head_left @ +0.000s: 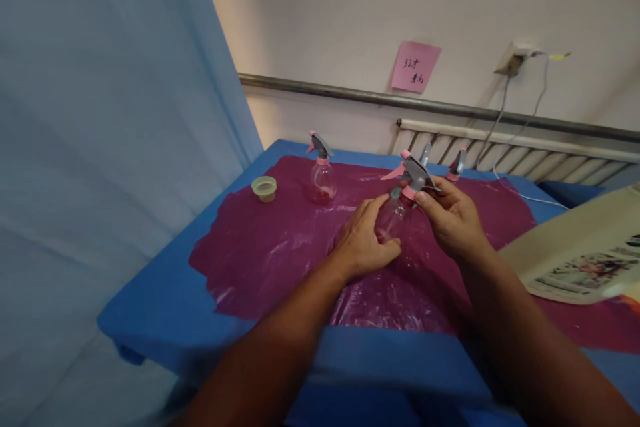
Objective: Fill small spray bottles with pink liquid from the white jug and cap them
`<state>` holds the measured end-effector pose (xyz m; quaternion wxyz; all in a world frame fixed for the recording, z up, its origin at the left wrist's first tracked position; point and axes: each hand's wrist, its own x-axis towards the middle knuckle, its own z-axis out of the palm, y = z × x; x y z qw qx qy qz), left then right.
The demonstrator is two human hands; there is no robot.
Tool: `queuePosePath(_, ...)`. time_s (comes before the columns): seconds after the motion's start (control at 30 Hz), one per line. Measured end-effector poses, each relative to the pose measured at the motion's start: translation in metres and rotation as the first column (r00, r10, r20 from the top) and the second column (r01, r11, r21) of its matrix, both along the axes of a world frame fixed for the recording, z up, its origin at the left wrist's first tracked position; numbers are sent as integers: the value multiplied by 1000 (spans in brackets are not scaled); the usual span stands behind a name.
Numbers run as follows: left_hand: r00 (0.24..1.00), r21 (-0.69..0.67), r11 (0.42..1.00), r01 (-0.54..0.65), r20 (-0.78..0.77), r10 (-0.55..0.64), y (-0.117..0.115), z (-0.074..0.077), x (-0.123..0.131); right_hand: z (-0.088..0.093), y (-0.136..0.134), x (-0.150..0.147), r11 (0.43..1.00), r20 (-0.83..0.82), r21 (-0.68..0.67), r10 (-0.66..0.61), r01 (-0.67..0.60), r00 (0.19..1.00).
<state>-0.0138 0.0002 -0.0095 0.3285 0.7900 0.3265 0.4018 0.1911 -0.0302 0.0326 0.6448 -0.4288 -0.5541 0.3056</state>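
A person's two bare hands work together on a clear spray bottle above a blue worktop spread with a shiny purple plastic sheet. The left hand has its grip curled around the transparent body, fingers on the far side and thumb on the near side, while the right hand keeps a narrow grip at the pink collar, just below the grey-and-pink spray head. The bottle leans to the right, its nozzle and pink trigger facing left; whether its base touches the sheet cannot be told behind the left hand. To the left, a second bottle of the same kind stands upright on the sheet with some reddish content low inside, and farther left sits a small round pale-green tub. Behind the right hand, another grey-and-pink sprayer top shows, its lower part hidden. A cream printed sheet lies at the right. On the wall beyond, a handwritten pink note hangs above a metal rail, with a plug and pale cords to its right. A blue curtain fills the left side.
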Motion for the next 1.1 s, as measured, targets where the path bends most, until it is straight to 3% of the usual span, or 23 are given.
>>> queuePosePath(0.3,997,-23,997,77,6,-77,3,-2,0,-11,-4,7,999,5,20,35,-35,999)
queuePosePath(0.5,989,-136,980,146,41,-142,-1,2,-2,-22,-6,10,999,-43,-2,39,-39,998)
queuePosePath(0.73,988,-112,982,153,32,-150,-3,2,-2,-23,-7,4,1000,-109,-9,-21,20,994)
queuePosePath(1.1,980,-41,989,143,-134,-147,-9,5,-4,-33,-2,-5,991,-268,-118,-97,67,959)
